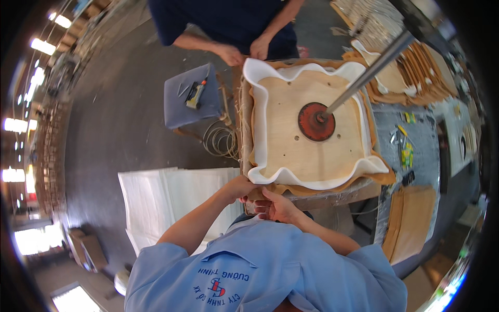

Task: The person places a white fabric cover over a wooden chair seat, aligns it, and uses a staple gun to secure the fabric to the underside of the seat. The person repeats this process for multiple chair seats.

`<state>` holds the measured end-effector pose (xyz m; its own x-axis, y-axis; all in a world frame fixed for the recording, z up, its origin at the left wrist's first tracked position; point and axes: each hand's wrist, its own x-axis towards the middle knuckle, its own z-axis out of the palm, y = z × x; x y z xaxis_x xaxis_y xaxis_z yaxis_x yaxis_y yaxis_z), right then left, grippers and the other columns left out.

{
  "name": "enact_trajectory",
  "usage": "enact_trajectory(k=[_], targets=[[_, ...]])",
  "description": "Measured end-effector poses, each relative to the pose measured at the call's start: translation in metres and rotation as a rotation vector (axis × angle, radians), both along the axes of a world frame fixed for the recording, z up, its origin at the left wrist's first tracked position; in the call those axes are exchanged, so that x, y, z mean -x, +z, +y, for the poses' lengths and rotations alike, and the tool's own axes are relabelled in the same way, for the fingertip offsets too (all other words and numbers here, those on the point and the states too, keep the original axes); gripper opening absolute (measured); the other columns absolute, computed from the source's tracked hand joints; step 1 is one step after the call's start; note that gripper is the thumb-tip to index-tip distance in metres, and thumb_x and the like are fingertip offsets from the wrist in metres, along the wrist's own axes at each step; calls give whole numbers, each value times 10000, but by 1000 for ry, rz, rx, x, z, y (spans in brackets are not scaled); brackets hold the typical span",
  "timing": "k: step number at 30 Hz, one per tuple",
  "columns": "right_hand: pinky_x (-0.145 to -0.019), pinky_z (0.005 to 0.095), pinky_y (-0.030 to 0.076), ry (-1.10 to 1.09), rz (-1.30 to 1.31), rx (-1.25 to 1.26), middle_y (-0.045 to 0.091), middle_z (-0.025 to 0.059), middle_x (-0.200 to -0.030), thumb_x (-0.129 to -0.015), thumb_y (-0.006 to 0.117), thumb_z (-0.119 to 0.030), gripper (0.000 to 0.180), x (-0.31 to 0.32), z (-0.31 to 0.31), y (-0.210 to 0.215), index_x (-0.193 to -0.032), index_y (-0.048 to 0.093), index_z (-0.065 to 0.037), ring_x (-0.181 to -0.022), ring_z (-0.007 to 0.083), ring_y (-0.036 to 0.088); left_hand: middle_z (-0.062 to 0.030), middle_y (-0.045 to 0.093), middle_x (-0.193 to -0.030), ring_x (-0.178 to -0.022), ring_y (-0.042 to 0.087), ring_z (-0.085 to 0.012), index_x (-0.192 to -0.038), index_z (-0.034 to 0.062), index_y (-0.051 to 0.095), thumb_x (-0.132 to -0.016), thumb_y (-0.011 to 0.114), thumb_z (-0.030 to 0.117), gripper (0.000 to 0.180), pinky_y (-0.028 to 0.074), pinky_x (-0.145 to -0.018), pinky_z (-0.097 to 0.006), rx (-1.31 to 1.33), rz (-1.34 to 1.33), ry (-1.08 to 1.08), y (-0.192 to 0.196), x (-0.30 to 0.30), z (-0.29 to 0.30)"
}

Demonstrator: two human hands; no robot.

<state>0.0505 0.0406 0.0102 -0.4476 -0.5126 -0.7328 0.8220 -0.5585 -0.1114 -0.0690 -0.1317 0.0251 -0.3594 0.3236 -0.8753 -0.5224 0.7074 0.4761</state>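
Observation:
A square plywood board lies on wavy white foam padding, with a brown cover sheet spread under both. My left hand is closed at the near left corner, its fingertips on the brown cover's edge. Close beside it, my right hand grips the same corner, thumb on top and fingers curled below. A metal rod with a round red press plate stands on the board's middle. At the far left corner, a co-worker's two hands hold the edge of the padding and cover.
To the left, a blue-grey stool bears a yellow-black tool, beside a coiled hose. White sheets lie at near left. The right-hand table holds small yellow tools, brown panels and stacked brown covers.

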Motion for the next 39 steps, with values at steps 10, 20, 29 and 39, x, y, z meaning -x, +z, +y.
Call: enact_trajectory(k=[10,20,29,39], targets=[[-524,346,444,-374,-15,-80,560,-16,-643,-1121,456,-539,562,16,-51,-5,-763,588,-127,-525,167,525,-32,692,-746,-579,638,-159,-941,122,709,-1082,537,520,456,487,-495,-317,-189,-193,47,-19,6,0],[-480,344,329,-111,279,-688,457,-10,-582,-1077,558,-444,514,7,-42,34,-670,518,-134,-484,136,412,-49,646,-732,-571,592,-166,-992,43,707,-1091,549,379,385,470,-501,-332,-368,-139,350,-1,-14,-12],[-768,422,538,198,942,-1525,686,94,-911,-940,731,-308,256,-38,16,45,-974,722,-54,-872,290,677,-114,705,-796,-767,681,-222,-901,13,698,-1029,657,334,349,520,-660,-375,-362,667,-411,85,-3,6],[-977,449,453,587,1296,-1829,626,83,-1177,-809,790,-186,352,-30,113,45,-1138,693,-105,-1130,302,591,-125,755,-1061,-1092,669,-286,-1048,49,736,-935,727,417,384,457,-980,-445,-122,1125,-1122,27,-18,97]])
